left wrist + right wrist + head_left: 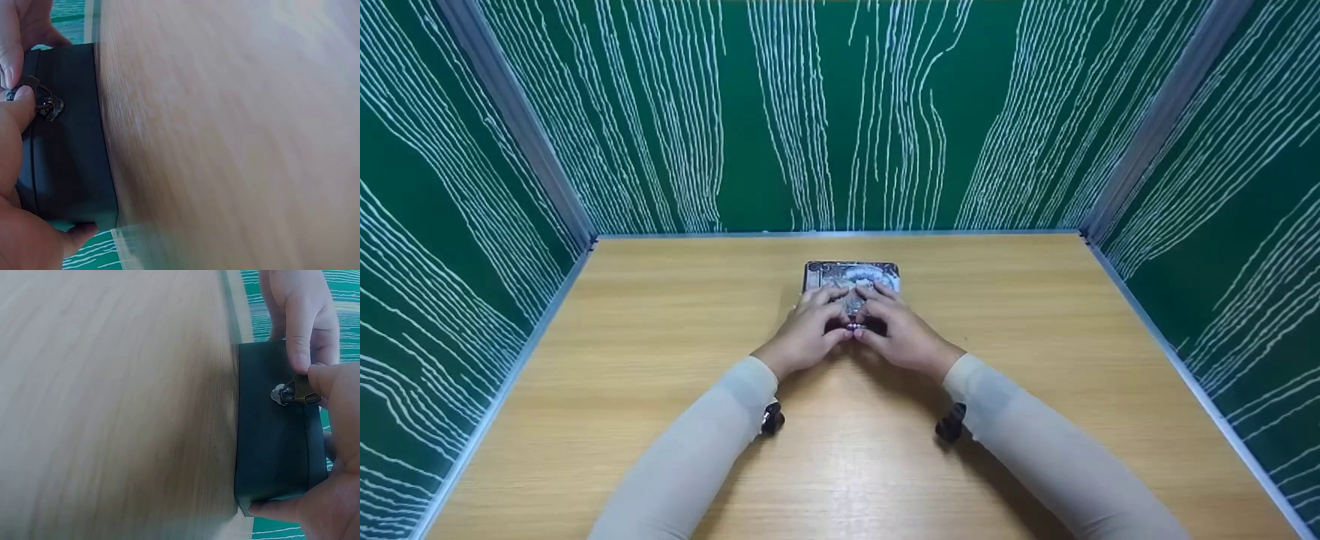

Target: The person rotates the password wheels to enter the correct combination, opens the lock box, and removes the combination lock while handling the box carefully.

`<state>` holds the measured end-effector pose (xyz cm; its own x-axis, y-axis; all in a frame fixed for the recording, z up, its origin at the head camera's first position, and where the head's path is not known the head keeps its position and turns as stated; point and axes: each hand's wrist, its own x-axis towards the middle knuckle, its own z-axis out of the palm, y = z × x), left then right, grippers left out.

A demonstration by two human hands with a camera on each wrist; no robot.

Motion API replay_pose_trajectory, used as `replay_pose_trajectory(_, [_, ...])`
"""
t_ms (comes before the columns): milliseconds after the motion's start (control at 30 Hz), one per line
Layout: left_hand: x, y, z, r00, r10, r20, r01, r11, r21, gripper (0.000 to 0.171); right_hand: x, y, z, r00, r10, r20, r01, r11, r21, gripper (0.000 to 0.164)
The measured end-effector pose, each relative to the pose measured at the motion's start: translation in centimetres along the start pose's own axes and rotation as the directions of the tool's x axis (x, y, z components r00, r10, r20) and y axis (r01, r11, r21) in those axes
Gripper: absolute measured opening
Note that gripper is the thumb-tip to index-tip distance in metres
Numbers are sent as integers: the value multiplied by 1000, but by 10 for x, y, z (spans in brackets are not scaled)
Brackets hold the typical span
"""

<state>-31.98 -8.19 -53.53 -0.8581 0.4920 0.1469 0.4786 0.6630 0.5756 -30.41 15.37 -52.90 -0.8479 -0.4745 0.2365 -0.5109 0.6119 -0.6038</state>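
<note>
A small dark box [70, 146] with a printed picture on its lid [877, 274] lies on the wooden table. On its front is a metal clasp [304, 389]. My left hand [810, 330] holds the box from the left, upper fingers over the lid, a lower finger along the end wall. From the right, my right hand [904, 334] grips it the same way. Both thumbs meet at the clasp, whose metal flap stands out from the front in the wrist views. The lid's seam [32, 163] runs along the front, lid down on the body.
The wooden table [675, 315] is bounded by green panels [840, 112] with white wavy lines at the back and both sides. Grey metal posts [521, 120] stand in the corners. Both wrists carry small black cameras [772, 418] over pale sleeves.
</note>
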Motion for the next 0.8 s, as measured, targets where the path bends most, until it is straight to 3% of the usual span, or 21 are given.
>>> replay_pose_trajectory(267, [0, 1, 0, 1000, -10, 3, 10, 1000, 8, 12, 1, 1, 0, 1000, -11, -9, 11, 1000, -9, 24])
replay_pose_trajectory(567, [0, -1, 0, 999, 35, -15, -35, 999, -22, 10, 1, 3, 1, 999, -52, -12, 52, 998, -20, 20])
replay_pose_trajectory(600, [4, -11, 5, 998, 52, -22, -52, 998, -24, 12, 1, 3, 1, 998, -54, -13, 53, 998, -22, 19])
replay_pose_trajectory(800, [4, -10, 5, 999, 45, -18, -45, 999, -19, 11, 1, 3, 1, 999, -42, -6, 42, 999, -29, 15])
